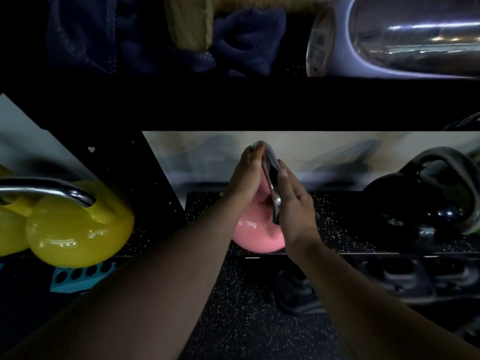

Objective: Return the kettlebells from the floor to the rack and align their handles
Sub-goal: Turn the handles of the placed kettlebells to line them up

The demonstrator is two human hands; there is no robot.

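Observation:
A pink kettlebell with a steel handle sits on the speckled lower shelf of the rack, in the middle of the view. My left hand presses flat against the left side of its handle. My right hand presses against the right side, so the handle is sandwiched between both palms. The fingers lie fairly straight rather than wrapped around. The handle stands upright with its edge toward me.
A yellow kettlebell with a chrome handle sits at the left, with another yellow one partly cut off behind it. A black kettlebell rests on the shelf at right. A pale purple kettlebell lies on the upper shelf. A shoe stands on the speckled floor below.

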